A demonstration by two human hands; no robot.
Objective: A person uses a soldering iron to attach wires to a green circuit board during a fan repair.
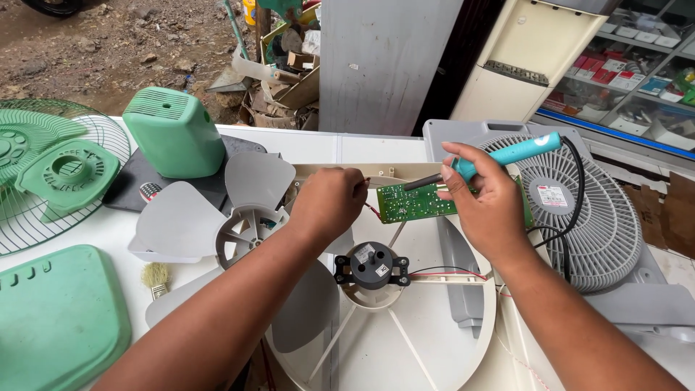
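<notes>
My right hand (pixel 486 201) grips a teal soldering iron (pixel 507 155) like a pen, its dark tip resting on the left part of a green circuit board (pixel 414 202). My left hand (pixel 329 200) is closed with its fingertips pinched at the board's left edge, apparently on a thin wire or solder strand; what it pinches is too small to tell. The board lies on the top rim of a white fan frame (pixel 434 340). A black fan motor (pixel 371 265) sits at the frame's hub, just below both hands, with red wires running right.
A grey fan blade (pixel 239 210) lies left of the hands. Green fan housing parts (pixel 172 132), a green wire grille (pixel 43 174) and a green cover (pixel 58 318) fill the left. A grey fan grille (pixel 586 217) sits right. A small brush (pixel 155 279) lies near the blade.
</notes>
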